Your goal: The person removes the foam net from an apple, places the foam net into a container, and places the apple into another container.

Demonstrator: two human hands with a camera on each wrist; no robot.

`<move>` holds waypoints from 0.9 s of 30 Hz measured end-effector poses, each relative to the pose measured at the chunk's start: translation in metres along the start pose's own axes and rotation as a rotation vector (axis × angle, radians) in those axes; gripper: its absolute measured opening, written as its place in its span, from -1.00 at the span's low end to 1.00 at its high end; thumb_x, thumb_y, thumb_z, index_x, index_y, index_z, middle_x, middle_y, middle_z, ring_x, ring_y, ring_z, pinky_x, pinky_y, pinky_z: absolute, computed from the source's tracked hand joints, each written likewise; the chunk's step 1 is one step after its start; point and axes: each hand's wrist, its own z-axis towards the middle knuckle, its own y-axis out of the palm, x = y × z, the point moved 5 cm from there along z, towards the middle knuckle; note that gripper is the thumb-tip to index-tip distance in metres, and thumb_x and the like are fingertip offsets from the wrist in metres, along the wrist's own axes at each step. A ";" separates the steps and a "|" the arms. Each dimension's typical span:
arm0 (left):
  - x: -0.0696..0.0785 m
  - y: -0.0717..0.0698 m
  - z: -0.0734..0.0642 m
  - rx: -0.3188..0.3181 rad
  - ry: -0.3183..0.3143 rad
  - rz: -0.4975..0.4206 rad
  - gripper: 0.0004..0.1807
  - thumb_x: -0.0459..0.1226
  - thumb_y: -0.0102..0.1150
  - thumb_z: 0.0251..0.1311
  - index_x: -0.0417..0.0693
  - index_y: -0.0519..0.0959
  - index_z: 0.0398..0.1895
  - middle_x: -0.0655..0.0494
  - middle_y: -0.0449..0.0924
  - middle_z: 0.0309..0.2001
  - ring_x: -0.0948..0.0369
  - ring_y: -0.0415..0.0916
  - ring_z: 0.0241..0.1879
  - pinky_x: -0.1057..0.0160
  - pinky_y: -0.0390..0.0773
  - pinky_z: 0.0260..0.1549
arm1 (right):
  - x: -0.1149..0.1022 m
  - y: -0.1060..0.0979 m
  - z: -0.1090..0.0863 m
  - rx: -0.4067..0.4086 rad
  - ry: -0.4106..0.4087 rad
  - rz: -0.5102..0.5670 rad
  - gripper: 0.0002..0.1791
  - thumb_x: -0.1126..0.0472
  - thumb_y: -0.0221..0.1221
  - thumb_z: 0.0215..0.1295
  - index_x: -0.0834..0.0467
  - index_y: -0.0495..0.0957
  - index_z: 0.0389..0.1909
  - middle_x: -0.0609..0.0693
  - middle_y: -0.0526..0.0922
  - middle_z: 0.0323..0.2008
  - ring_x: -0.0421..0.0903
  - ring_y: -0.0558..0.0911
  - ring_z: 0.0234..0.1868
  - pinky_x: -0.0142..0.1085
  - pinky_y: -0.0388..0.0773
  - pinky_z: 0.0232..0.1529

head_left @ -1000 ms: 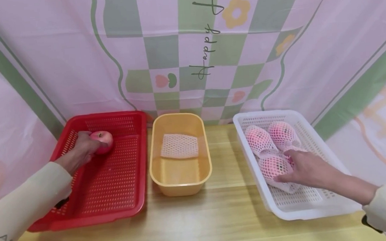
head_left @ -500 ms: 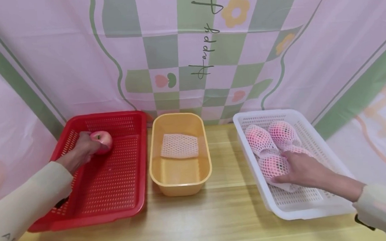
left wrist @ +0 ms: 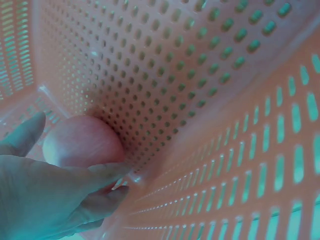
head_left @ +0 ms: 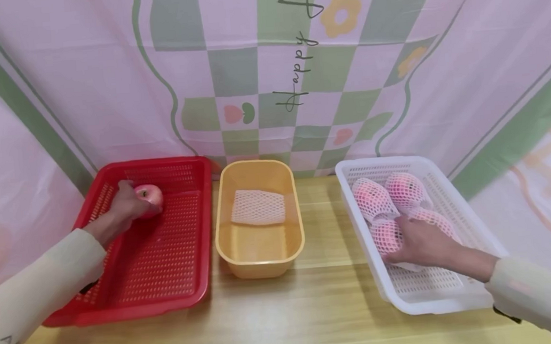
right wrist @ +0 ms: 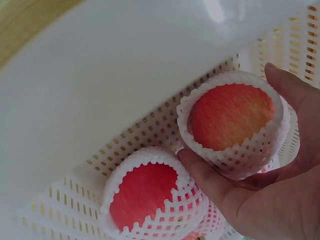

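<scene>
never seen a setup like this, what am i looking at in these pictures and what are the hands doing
There's no robot, just a person's bare hands. The wide picture comes from a camera on the head; the two close-ups come from cameras on the wrists.

Across the table sit a red basket, a yellow tub with a foam net inside, and a white basket of netted apples. The left hand is at a bare apple in the red basket, thumb raised; the right hand holds a netted apple in the white one.
</scene>
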 end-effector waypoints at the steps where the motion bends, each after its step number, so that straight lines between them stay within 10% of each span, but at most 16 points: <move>1: 0.002 0.000 0.000 0.008 0.008 0.006 0.04 -0.43 0.39 0.18 -0.47 -0.15 0.52 -0.47 0.22 0.27 -0.26 0.32 0.20 -0.27 0.46 0.31 | 0.000 0.001 0.001 -0.006 0.002 0.002 0.25 -0.22 0.60 -0.07 0.65 0.25 0.29 0.09 0.56 -0.48 -0.05 0.53 -0.52 -0.17 0.57 -0.55; 21: 0.010 -0.011 -0.003 0.107 0.082 0.154 0.08 -0.37 0.46 0.18 -0.52 -0.09 0.55 -0.63 0.17 0.34 -0.37 0.23 0.33 -0.37 0.31 0.40 | 0.004 0.012 0.005 0.103 0.015 0.069 0.12 -0.29 0.64 -0.23 0.52 0.43 0.07 0.05 0.55 -0.46 -0.06 0.50 -0.50 -0.20 0.54 -0.55; 27: 0.019 -0.015 -0.007 0.140 0.149 0.262 0.11 -0.32 0.53 0.14 -0.55 -0.03 0.54 -0.63 0.21 0.33 -0.39 0.23 0.31 -0.41 0.29 0.37 | 0.008 0.007 0.000 0.067 0.034 0.075 0.53 -0.38 0.61 -0.22 0.61 0.11 0.47 0.00 0.48 -0.55 -0.08 0.46 -0.55 -0.24 0.43 -0.60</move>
